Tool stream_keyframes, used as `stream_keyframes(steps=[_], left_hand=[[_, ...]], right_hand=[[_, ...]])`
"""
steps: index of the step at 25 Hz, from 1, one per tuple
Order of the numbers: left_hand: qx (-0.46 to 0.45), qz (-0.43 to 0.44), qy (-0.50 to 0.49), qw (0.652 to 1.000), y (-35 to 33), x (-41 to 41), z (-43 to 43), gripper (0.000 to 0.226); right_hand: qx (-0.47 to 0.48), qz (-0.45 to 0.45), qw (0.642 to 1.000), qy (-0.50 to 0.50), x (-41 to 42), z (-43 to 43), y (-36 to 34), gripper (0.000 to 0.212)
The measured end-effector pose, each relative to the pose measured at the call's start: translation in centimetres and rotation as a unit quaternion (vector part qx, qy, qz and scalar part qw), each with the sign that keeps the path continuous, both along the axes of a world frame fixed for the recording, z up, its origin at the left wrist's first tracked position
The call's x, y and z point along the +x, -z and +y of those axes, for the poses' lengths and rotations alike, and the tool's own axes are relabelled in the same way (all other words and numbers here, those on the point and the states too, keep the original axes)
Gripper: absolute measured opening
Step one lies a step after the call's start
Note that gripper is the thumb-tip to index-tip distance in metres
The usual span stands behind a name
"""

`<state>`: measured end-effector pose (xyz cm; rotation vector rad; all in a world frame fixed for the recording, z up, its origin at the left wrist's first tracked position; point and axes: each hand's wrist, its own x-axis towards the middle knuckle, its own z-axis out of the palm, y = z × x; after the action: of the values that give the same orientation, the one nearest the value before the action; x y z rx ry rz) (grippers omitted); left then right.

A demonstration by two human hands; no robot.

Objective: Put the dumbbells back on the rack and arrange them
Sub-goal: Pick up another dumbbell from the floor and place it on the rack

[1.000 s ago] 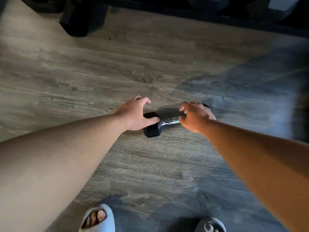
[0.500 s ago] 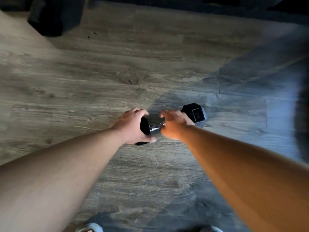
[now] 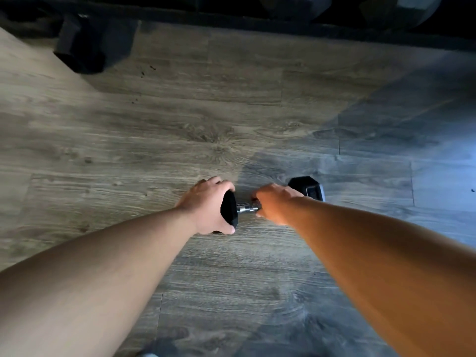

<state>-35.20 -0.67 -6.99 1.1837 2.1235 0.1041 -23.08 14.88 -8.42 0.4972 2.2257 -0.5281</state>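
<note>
over the wood-look floor (image 3: 180, 124), both bare arms reach forward to one black hex dumbbell (image 3: 247, 207). the left hand (image 3: 206, 207) cups its near head, fingers (image 3: 219, 182) curled over the top and thumb under. the right hand (image 3: 275, 204) is closed around the chrome handle. farther off, a dark dumbbell (image 3: 82, 45) sits on the floor beside the shadowed rack (image 3: 283, 14).

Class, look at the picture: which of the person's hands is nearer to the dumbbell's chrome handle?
Right. The right hand wraps the chrome handle; the left hand cups the dumbbell's left black end beside it.
</note>
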Motion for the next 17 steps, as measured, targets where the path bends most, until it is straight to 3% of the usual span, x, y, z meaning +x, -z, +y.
stream_keyframes(steps=[7, 17], left_hand=[[-0.009, -0.006, 0.059, 0.998, -10.8, -0.2, 1.9, 0.089], [0.016, 0.023, 0.125, 0.992, -38.0, -1.5, 7.7, 0.089]], right_hand=[[-0.008, 0.008, 1.000, 0.011, 1.5, 0.8, -10.9, 0.028], [0.019, 0.059, 0.992, 0.114, 2.3, 4.7, -37.8, 0.019]])
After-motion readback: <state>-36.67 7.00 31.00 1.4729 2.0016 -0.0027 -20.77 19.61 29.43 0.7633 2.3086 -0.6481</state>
